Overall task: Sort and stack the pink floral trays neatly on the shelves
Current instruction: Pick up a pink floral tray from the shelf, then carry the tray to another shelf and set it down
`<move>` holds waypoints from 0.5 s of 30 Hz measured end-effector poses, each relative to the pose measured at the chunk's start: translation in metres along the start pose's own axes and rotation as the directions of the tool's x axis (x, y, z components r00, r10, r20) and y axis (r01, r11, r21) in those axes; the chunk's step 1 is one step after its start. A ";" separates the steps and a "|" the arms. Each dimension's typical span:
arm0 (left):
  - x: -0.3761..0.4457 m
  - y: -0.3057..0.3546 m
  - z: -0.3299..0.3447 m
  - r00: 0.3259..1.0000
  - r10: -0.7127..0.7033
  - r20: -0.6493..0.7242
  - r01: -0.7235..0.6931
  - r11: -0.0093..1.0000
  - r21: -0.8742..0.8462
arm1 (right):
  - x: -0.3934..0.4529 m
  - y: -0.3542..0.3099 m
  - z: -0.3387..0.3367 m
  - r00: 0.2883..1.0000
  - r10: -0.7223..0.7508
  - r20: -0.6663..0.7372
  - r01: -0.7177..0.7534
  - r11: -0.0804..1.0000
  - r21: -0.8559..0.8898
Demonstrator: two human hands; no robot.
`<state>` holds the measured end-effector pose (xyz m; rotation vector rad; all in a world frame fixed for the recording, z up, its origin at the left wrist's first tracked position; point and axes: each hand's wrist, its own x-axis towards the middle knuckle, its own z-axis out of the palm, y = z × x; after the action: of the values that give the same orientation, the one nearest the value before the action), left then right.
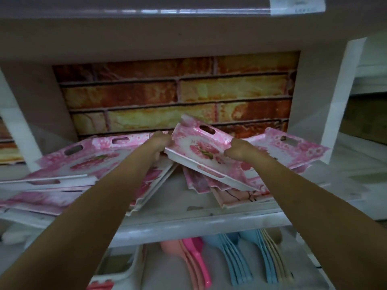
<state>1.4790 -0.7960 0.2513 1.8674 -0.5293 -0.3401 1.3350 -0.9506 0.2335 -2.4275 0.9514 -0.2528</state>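
Note:
A pink floral tray with a handle slot is lifted and tilted over the middle of the white shelf. My left hand grips its left edge and my right hand grips its right edge. To the left lies a loose pile of pink floral trays, overlapping and askew. Below and to the right of the held tray sits another untidy pile of pink trays, some fanned out toward the shelf's front. My forearms hide parts of both piles.
A brick-patterned panel backs the shelf, and a higher shelf hangs close overhead. White uprights flank the bay. On the lower shelf lie pink, blue and beige plastic scoops.

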 end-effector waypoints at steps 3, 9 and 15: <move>-0.008 -0.001 -0.028 0.999 -0.043 -0.005 0.042 0.996 -0.073 | -0.002 -0.003 0.005 1.000 0.018 0.011 -0.019 0.997 0.075; -0.030 -0.009 -0.092 0.999 -0.047 -0.015 0.044 0.984 -0.174 | -0.015 -0.032 0.016 0.998 0.060 0.007 -0.057 0.904 0.424; -0.069 -0.027 -0.164 0.998 -0.055 -0.034 0.043 0.957 -0.287 | -0.045 -0.099 0.034 0.994 0.095 -0.061 -0.047 0.836 0.547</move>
<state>1.5025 -0.6201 0.2817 1.6043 -0.3838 -0.3889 1.3711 -0.8452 0.2572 -1.8624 0.8592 -0.5291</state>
